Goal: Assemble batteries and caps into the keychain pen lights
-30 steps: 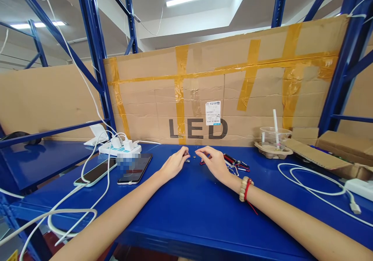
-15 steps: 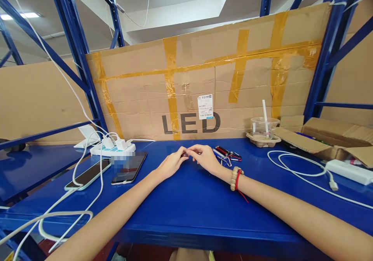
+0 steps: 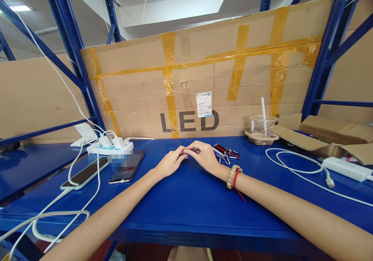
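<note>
My left hand [image 3: 171, 162] and my right hand [image 3: 202, 156] meet above the middle of the blue table [image 3: 180, 206]. Both are closed in a pinch, fingertips touching or nearly so. Between them a small dark bit shows, mostly covered by the fingers, and I cannot make out its kind. Just right of my right hand lies a small pile of carabiner clips with red, black and silver parts [image 3: 226, 153]. A beaded bracelet [image 3: 232, 176] and a red cord [image 3: 236, 179] circle my right wrist.
Two phones, one pale-edged [image 3: 86, 173] and one dark [image 3: 128, 167], lie left by a white power strip [image 3: 110, 148] with trailing cables. Right are a clear cup [image 3: 262, 125] with straw, a white cable [image 3: 294, 171], a white adapter [image 3: 346, 169] and an open cardboard box [image 3: 335, 132].
The view has shifted slightly. My hands stay together in nearly the same place, with small finger movements; the dark bit between them shows less than before.
</note>
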The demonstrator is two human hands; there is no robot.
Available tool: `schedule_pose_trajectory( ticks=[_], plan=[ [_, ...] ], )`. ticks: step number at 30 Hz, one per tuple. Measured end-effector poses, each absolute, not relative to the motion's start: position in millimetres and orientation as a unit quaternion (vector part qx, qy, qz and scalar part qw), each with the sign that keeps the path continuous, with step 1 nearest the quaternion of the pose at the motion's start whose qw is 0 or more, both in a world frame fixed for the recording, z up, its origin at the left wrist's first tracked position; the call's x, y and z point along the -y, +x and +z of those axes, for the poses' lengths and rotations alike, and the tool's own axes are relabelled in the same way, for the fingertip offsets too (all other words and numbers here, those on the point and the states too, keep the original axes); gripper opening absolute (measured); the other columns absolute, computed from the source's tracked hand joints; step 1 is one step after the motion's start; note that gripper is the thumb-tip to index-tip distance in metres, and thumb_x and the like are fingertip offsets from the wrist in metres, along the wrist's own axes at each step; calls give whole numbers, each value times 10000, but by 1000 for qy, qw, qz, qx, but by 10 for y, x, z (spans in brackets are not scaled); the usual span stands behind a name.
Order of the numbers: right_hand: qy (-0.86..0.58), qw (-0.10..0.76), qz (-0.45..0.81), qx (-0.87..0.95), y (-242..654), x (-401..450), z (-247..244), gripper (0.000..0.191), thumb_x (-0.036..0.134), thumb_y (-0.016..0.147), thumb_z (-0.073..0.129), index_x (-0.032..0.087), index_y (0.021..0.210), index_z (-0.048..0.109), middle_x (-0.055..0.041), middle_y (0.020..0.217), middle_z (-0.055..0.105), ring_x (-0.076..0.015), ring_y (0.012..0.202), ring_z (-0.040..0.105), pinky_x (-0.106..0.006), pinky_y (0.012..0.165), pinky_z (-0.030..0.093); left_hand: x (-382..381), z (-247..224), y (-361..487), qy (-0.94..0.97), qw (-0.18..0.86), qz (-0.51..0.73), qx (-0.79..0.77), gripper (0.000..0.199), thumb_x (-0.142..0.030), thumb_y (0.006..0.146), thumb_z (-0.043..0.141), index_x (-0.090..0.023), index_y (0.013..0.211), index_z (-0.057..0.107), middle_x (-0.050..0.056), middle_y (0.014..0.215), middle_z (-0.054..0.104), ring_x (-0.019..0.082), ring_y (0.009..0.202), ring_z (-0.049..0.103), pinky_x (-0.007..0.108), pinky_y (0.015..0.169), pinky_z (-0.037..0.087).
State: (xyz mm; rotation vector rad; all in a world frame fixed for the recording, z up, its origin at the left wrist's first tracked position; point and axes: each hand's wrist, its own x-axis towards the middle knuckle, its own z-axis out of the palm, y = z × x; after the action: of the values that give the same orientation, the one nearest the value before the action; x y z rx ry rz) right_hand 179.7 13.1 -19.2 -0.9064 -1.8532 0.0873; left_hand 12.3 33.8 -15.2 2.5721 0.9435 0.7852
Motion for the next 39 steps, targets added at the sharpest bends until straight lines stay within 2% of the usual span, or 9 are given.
schedule_pose_trajectory(
  ticks=[8, 13, 17, 20, 24, 26, 29, 34, 39],
  plan=[
    [-374, 487, 23, 789, 1791, -140, -206, 223, 353, 813, 523, 193, 720, 647, -27, 790, 615, -137, 710, 570, -252, 647, 430, -287, -122, 120, 891, 110, 262, -355, 204, -320, 863, 334, -260, 1016, 456, -17, 929, 624, 177, 840, 598, 287, 754, 430],
    [-398, 465, 33, 790, 1776, -112, -188, 205, 336, 839, 473, 221, 834, 642, -20, 879, 604, -134, 744, 575, -244, 655, 434, -311, -116, 114, 885, 63, 273, -371, 174, -317, 868, 317, -255, 953, 455, -28, 865, 623, 163, 800, 591, 264, 707, 421],
    [-443, 511, 27, 737, 1812, -136, -177, 218, 284, 873, 380, 212, 922, 579, -14, 909, 601, -125, 698, 573, -247, 632, 431, -356, -90, 91, 851, 11, 328, -411, 163, -314, 873, 296, -237, 897, 437, -18, 819, 615, 160, 783, 575, 267, 719, 400],
    [-473, 514, 12, 716, 1862, -191, -198, 211, 202, 856, 364, 206, 949, 553, -21, 946, 597, -144, 793, 574, -260, 675, 429, -394, -74, 54, 820, -11, 349, -453, 171, -315, 876, 280, -227, 875, 427, 2, 822, 605, 178, 797, 568, 288, 723, 390],
    [-508, 438, 1, 742, 1887, -253, -264, 237, 118, 785, 411, 193, 953, 562, -39, 983, 590, -169, 896, 550, -301, 750, 413, -446, -93, 13, 813, -3, 334, -477, 167, -296, 879, 262, -225, 867, 412, 17, 845, 604, 195, 825, 568, 308, 724, 386],
    [-518, 382, -1, 766, 1869, -255, -289, 231, 173, 768, 472, 188, 979, 567, -54, 1025, 582, -197, 944, 529, -349, 801, 390, -466, -111, 7, 815, 7, 327, -479, 158, -292, 879, 263, -226, 871, 407, 20, 866, 608, 197, 841, 568, 310, 725, 385],
    [-505, 313, -11, 805, 1825, -223, -296, 319, 289, 765, 522, 175, 1061, 551, -83, 1131, 548, -227, 1070, 459, -407, 895, 318, -479, -129, 13, 823, 26, 330, -462, 155, -295, 882, 261, -227, 876, 399, 18, 893, 611, 191, 857, 565, 310, 742, 383],
    [-494, 252, -34, 832, 1801, -191, -288, 447, 383, 812, 457, 140, 1185, 490, -121, 1273, 449, -226, 1202, 344, -412, 993, 199, -453, -129, 32, 842, 37, 332, -424, 163, -300, 890, 257, -225, 861, 398, -10, 862, 615, 164, 816, 556, 303, 774, 374],
    [-499, 209, 4, 841, 1825, -221, -303, 559, 517, 832, 352, 178, 1274, 403, -102, 1356, 346, -249, 1270, 234, -448, 1023, 113, -423, -124, 43, 843, -3, 324, -429, 172, -296, 894, 254, -217, 862, 404, -8, 862, 601, 158, 801, 538, 308, 770, 364]
  ],
)
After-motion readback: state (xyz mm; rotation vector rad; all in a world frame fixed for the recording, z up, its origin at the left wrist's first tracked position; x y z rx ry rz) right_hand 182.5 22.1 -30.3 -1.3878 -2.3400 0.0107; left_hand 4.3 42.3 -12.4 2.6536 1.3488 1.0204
